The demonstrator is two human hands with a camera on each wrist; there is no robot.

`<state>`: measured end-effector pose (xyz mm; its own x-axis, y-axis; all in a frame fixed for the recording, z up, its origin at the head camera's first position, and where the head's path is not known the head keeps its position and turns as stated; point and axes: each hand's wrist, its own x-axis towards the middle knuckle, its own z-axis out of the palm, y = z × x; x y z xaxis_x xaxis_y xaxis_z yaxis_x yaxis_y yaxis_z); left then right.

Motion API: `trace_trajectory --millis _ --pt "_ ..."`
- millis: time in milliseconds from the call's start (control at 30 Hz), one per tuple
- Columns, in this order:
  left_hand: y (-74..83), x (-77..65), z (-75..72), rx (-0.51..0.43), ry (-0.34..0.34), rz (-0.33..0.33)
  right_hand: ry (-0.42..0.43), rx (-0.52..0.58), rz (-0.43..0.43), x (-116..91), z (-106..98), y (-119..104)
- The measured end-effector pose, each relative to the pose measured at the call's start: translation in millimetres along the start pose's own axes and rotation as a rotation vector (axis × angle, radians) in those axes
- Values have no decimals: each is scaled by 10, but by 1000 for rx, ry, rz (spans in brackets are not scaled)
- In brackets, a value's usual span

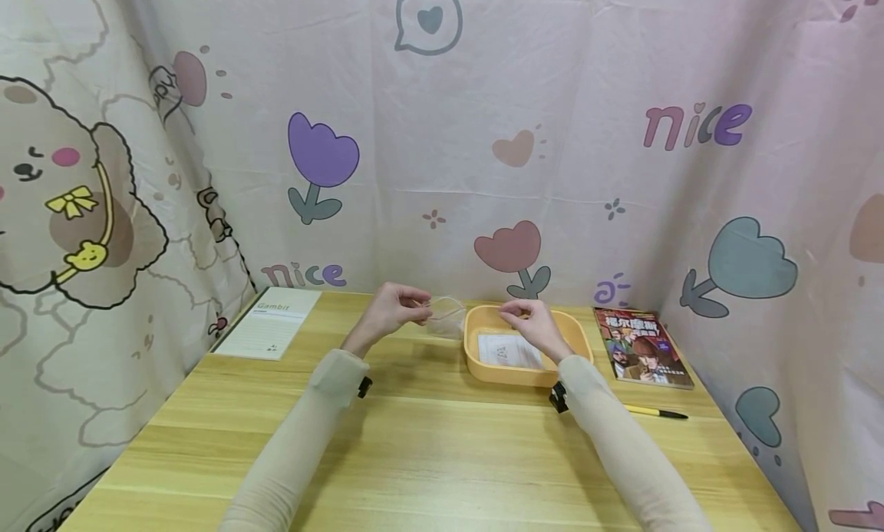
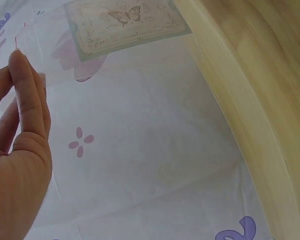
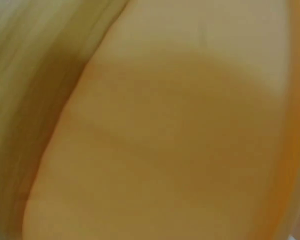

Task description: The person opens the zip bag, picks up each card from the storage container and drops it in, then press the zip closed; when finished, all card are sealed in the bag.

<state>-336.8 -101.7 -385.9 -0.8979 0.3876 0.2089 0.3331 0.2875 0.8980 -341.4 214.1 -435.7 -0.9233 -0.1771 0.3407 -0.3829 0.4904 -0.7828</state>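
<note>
Far left of the head view: white notebook [image 1: 265, 326], "Gambit" on its cover, lying flat at the back left edge of the wooden table [image 1: 442, 463]. Patterned curtain [image 1: 428, 110] behind everything, with tulips, hearts and "nice" lettering; big cartoon animal at the left of the frame.

Centre, just left of the middle: left hand [image 1: 388, 312], thumb and fingertips pinching a clear bag [image 1: 445, 326] by its left side. Bag is held up off the table, near the centre of the frame, just left of the tray; bottom part looks whitish. Left wrist view has the bag stretching right from the fingertips across the upper part of the frame, with a green-bordered butterfly card [image 2: 130, 22] at the top; card seems to be in the bag, can't tell for sure.

Right of centre: yellow-orange tray [image 1: 511, 374], rounded corners, on the table. White paper [image 1: 507, 351] with dark marks lies inside, left half. Right hand [image 1: 537, 330] is above the tray, thumb and fingers brought close together; can't tell whether anything is pinched. Right wrist view is only a blurred tray wall with wood at left, no help on the grip.

Far right: colourful book [image 1: 644, 349], flat at the back right of the table. Yellow pen [image 1: 652, 412] with a black end below it, lower right, partly behind the right sleeve [image 1: 621, 447].
</note>
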Motion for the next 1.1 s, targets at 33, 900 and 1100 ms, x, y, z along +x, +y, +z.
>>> trace_trajectory --millis 33,900,1100 --pt "3 -2 -1 3 1 -1 -5 -4 9 2 -1 19" --pt "128 -22 4 16 -28 20 -426 -249 130 -25 -122 415" --pt "16 -25 -18 11 -13 12 -440 -258 181 -69 -80 381"
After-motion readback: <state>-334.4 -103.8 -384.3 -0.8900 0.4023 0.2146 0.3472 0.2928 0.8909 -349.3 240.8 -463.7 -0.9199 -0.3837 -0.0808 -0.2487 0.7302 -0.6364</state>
